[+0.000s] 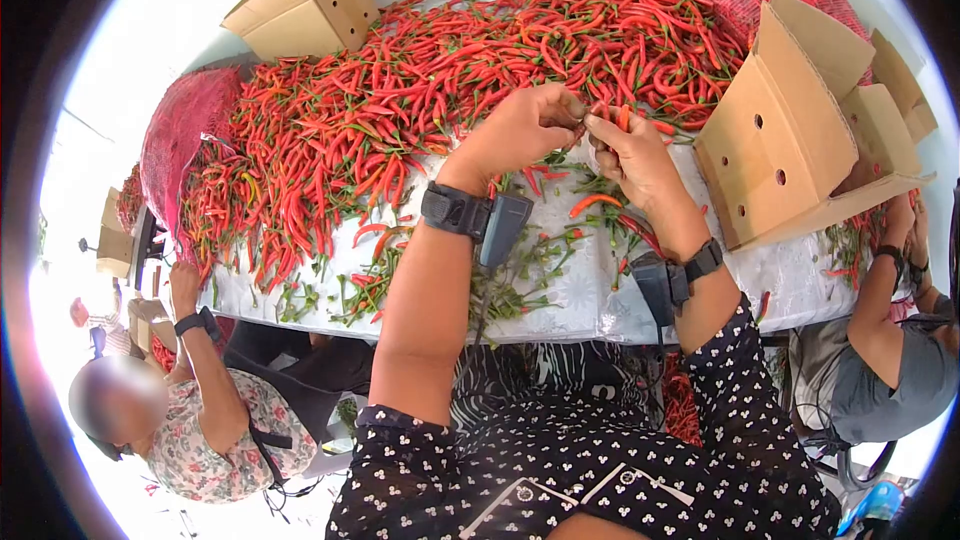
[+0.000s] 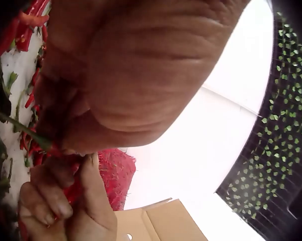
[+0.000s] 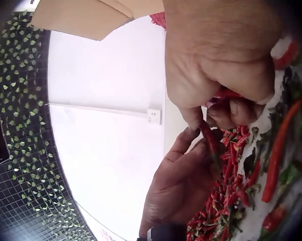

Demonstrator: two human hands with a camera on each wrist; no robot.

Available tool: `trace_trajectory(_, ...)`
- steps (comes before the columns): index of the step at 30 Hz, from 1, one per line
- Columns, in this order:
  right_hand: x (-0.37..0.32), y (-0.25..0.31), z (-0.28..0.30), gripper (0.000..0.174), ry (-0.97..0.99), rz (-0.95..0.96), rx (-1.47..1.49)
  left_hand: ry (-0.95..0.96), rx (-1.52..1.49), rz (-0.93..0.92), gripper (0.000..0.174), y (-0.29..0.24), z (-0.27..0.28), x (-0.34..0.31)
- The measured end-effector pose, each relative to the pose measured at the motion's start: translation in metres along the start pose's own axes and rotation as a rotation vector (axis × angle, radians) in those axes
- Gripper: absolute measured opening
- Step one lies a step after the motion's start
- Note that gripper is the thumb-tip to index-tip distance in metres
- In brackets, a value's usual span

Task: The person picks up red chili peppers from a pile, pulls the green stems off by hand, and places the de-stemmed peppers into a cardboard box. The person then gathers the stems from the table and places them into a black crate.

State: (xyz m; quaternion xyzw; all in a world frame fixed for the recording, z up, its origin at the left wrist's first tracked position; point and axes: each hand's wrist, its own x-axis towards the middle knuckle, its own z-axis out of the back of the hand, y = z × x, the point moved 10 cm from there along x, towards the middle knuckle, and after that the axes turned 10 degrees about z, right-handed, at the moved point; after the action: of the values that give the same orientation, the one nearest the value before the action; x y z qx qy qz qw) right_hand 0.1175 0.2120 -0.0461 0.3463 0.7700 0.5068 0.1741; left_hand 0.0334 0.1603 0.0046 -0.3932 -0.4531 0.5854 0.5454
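My left hand (image 1: 520,135) and right hand (image 1: 638,155) meet fingertip to fingertip over the table. Between them is a red chili (image 3: 209,136), its green stem (image 2: 28,129) pointing out past the left fingers. The left hand (image 3: 178,188) pinches this chili from below in the right wrist view, while the right thumb and finger touch its other end. More red chili (image 2: 73,191) shows inside the curled fingers of the right hand (image 2: 65,206). The left hand (image 2: 136,75) hides part of its own grip.
A long heap of red chilies (image 1: 400,90) lies behind the hands. Green stems (image 1: 520,275) litter the near cloth (image 1: 590,305). An open carton (image 1: 775,140) stands right, another (image 1: 310,15) back left. Red mesh sacks (image 1: 185,140) flank the heap. People sit at both sides.
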Motion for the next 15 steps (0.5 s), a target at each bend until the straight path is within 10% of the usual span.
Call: trace_trajectory(15,0.003,0.02,0.019,0.015,-0.131,0.166,-0.072,-0.105,0.389,0.029,0.017,-0.001,0.005,-0.002)
